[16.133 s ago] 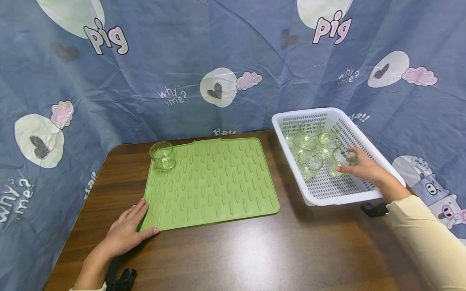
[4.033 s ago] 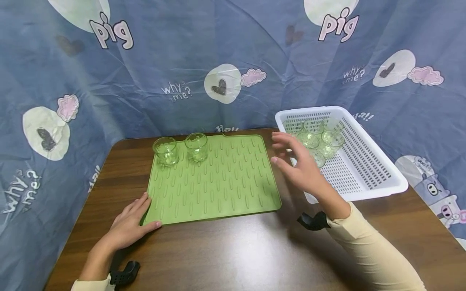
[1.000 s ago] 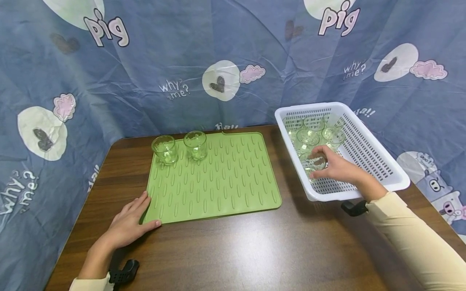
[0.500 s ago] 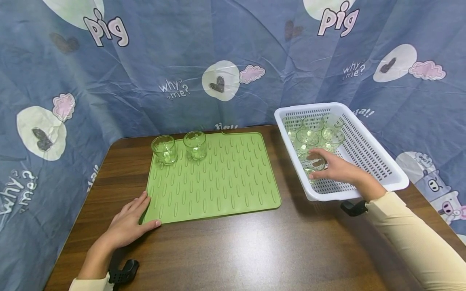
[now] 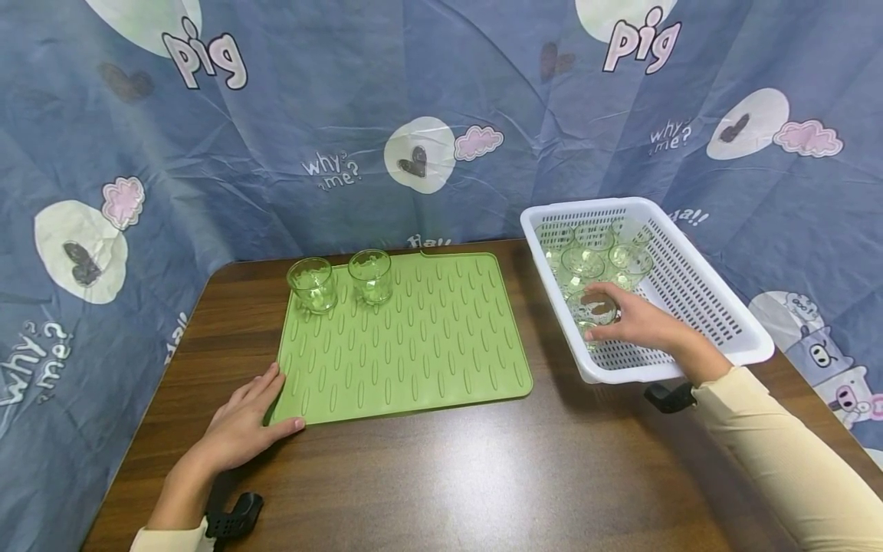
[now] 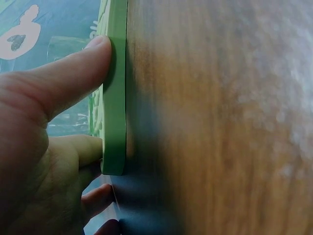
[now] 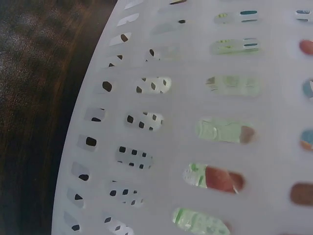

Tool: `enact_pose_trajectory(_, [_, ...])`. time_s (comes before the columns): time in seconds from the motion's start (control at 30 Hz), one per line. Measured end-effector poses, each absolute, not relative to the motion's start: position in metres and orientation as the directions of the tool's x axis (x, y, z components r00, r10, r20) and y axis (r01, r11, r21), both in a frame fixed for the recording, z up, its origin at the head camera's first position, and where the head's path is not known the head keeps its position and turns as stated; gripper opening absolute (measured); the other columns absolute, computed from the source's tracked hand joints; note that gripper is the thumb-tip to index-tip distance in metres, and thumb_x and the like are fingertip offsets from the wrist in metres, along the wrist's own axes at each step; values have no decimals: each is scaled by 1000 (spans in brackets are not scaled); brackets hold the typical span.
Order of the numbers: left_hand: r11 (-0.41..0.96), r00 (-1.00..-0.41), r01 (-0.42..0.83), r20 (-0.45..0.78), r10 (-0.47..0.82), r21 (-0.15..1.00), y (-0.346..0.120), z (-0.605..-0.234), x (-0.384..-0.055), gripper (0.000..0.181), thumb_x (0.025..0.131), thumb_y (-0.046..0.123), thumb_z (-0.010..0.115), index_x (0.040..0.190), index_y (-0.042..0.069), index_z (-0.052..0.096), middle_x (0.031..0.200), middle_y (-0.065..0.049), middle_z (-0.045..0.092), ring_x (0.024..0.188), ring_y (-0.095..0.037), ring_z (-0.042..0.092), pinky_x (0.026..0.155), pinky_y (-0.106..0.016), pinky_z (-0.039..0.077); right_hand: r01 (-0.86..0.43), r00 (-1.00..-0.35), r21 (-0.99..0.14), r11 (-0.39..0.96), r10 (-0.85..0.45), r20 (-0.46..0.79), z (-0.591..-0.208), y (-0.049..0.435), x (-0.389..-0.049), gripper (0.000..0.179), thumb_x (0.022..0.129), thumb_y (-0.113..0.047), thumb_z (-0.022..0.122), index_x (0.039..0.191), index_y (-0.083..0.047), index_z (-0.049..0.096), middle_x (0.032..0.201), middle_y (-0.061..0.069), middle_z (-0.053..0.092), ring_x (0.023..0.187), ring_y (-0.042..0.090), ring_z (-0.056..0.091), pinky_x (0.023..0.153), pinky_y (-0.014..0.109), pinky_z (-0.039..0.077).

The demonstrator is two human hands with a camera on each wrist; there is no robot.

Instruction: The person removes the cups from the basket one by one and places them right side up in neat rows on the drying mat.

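Note:
In the head view my right hand [image 5: 638,318] reaches over the white plastic basket. Thumb and fingers pinch a clear greenish drinking glass [image 5: 582,310] at the basket's front left. The right wrist view shows the slotted basket wall [image 7: 171,103], with bits of glass and fingers through the slots. My left hand [image 5: 237,429] rests at the near left corner of the green ribbed mat [image 5: 421,345], fingers straight along its side, thumb on its front edge. Two matching glasses, the left one [image 5: 313,287] and the right one [image 5: 371,277], stand upright at the mat's back left.
Several more glasses, one of them a front glass [image 5: 582,264], stand close together in the back left of the basket [image 5: 720,303]. A brown wooden table [image 5: 386,491] bears everything. Behind it hangs a blue patterned cloth [image 5: 276,153].
Since the oldest frame, a second glass has come to stand on the mat. My right hand went back to the basket, to another glass. It has barely moved in the last second.

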State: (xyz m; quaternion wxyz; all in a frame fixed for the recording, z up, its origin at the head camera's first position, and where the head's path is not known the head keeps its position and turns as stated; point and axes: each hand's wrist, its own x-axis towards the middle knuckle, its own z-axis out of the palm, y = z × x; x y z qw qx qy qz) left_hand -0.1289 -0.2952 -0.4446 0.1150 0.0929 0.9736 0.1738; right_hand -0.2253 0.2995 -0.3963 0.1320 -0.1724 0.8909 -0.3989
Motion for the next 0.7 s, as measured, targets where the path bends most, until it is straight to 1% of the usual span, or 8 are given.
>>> enact_pose_trajectory(0.17, [924,-956,142,-192,221,356,-295,-445,-129,96,90,57,63,154,-5,27,163,-27,19,140,-53,27,99,-76,28,-205,-916,-767,608,-395,-69,-396,299,-224,80,82,-16,80,146,4,36,144,27,50,127,44,54,100,53,50])
enact_pose_trajectory(0.4, [925,-958,146,-184,221,350,-295,-446,-129,95,90,55,64,153,-6,28,162,-27,21,139,-54,28,98,-76,29,-226,-918,-768,599,-394,-37,-395,297,-224,75,83,-15,79,143,4,39,141,26,53,122,43,57,97,51,52])
enact_pose_trajectory(0.47, [926,-959,155,-173,225,345,-295,-447,-129,94,90,55,65,153,-6,29,161,-28,22,138,-54,29,97,-76,30,-233,-921,-764,602,-388,-26,-394,297,-224,75,83,-14,79,144,4,39,140,25,54,122,42,57,96,46,53])
enact_pose_trajectory(0.57, [924,-961,153,-167,222,351,-295,-448,-129,94,90,54,65,153,-6,30,162,-27,22,138,-53,29,97,-76,30,-239,-932,-759,606,-363,4,-391,297,-223,77,82,-14,80,145,2,39,139,24,56,119,36,59,92,31,54])
enact_pose_trajectory(0.63, [922,-960,152,-169,223,355,-296,-448,-129,95,90,55,65,153,-5,29,162,-27,22,138,-54,29,97,-77,29,-246,-940,-763,598,-338,38,-390,297,-223,78,82,-13,80,146,2,39,139,24,57,116,26,61,87,22,52])
enact_pose_trajectory(0.7, [920,-959,148,-177,223,362,-296,-449,-129,95,90,55,64,154,-5,28,162,-27,20,139,-55,27,98,-77,28,-255,-947,-768,588,-311,76,-390,298,-222,78,81,-12,80,147,1,39,137,25,58,112,14,62,84,16,51])
